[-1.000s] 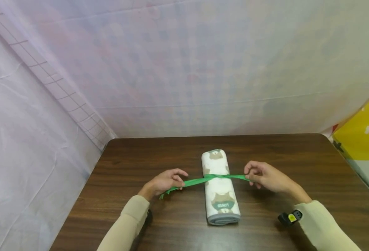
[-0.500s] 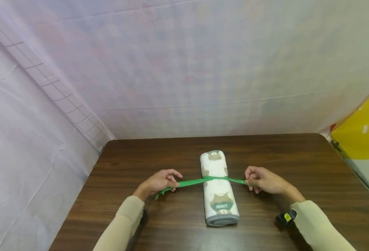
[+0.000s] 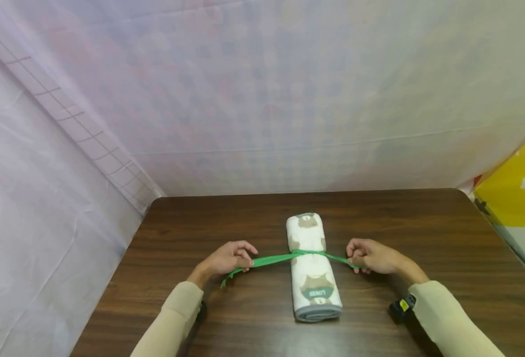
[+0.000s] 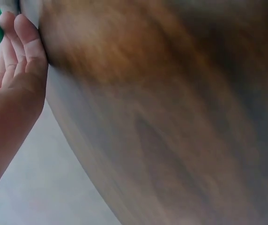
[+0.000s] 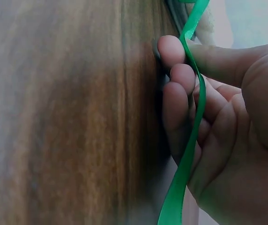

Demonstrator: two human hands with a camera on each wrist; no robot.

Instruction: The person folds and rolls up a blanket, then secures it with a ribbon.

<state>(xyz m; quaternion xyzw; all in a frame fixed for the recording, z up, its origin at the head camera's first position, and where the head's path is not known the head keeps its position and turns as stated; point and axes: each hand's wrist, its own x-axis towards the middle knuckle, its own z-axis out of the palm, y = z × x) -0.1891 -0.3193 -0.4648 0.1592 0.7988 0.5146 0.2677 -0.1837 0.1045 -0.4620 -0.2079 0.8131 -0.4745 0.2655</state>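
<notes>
A rolled white towel with beige bear prints and a grey edge lies lengthwise on the table. Across its middle runs a green ribbon, crossed on top, its two ends drawn out to the sides. To the left of the roll, my left hand pinches one end between thumb and fingers, and a short tail hangs below. My right hand pinches the other end on the right side. In the right wrist view the ribbon passes between thumb and fingertips and trails down past the palm.
The brown wooden table has rounded far corners. Behind it hangs a pale checked curtain, with a white sheet on the left. A yellow patterned cloth is at the right edge. Black straps sit at the wrists.
Both hands keep their pinch on the ribbon. The crossing on the towel looks narrower and tighter, and my right hand sits slightly lower than a second ago. My left hand has shifted slightly left.
</notes>
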